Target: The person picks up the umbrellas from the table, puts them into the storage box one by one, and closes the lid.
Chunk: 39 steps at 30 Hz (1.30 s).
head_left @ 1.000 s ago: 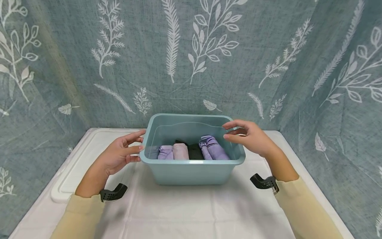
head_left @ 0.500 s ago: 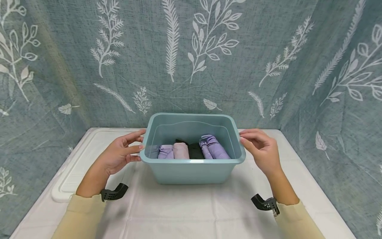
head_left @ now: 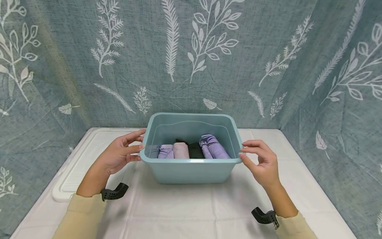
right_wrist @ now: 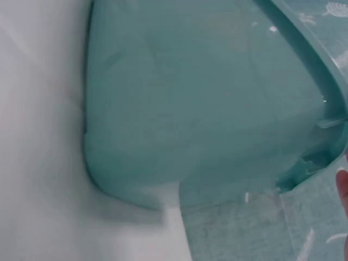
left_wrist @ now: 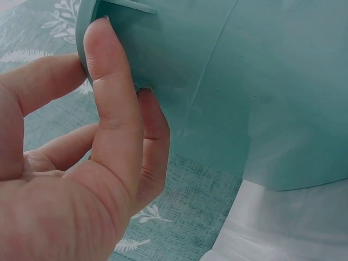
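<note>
A blue-green plastic storage bin (head_left: 191,172) stands upright on the white-covered table. Inside lies a row of rolled cloth pieces: a small lavender roll (head_left: 165,151), a pale pink roll (head_left: 180,151), a black one (head_left: 195,151) and a purple roll with dark lines (head_left: 217,147). My left hand (head_left: 119,152) holds the bin's left rim; in the left wrist view its thumb (left_wrist: 111,81) sits under the lip. At the right rim, my right hand (head_left: 261,162) has its thumb and fingertips at the edge, fingers loosely bent. Little of that hand shows in the right wrist view.
A whitish lid-like panel (head_left: 71,169) lies flat on the table at the left, partly behind the left arm. Grey-blue curtains (head_left: 191,89) with white leaf prints hang behind and at both sides. Dark wrist devices (head_left: 114,192) sit above the sleeve cuffs.
My right hand has moved from over the bin's right side out to its right rim, then slightly nearer along it. My left hand has stayed at the left rim; the bin stands nearly unmoved.
</note>
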### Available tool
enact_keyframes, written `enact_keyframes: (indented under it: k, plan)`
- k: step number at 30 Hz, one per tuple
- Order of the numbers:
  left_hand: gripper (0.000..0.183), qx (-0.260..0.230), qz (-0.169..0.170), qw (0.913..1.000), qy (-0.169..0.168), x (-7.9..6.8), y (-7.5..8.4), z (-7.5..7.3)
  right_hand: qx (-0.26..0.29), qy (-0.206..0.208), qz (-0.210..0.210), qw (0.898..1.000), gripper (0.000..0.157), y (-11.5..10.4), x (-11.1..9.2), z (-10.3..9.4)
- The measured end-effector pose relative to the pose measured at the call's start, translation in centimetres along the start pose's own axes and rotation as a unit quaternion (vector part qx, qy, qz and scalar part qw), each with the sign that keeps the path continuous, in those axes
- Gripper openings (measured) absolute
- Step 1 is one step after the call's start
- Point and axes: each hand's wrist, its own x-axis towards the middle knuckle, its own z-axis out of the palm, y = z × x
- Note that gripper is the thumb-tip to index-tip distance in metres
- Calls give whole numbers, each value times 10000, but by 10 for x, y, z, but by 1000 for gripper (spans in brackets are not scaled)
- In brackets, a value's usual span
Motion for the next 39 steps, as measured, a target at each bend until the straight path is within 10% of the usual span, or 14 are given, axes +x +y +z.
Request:
enact_keyframes:
  k: [20,39]
  plan:
    - [72,-17,2,10000,-55,1,-1,-2,-1464,-63,-1777,9731,29,-1,-3,15]
    - [71,32,16,10000,47,0,0,1,-2086,344,-2325,9493,36,-3,-4,22]
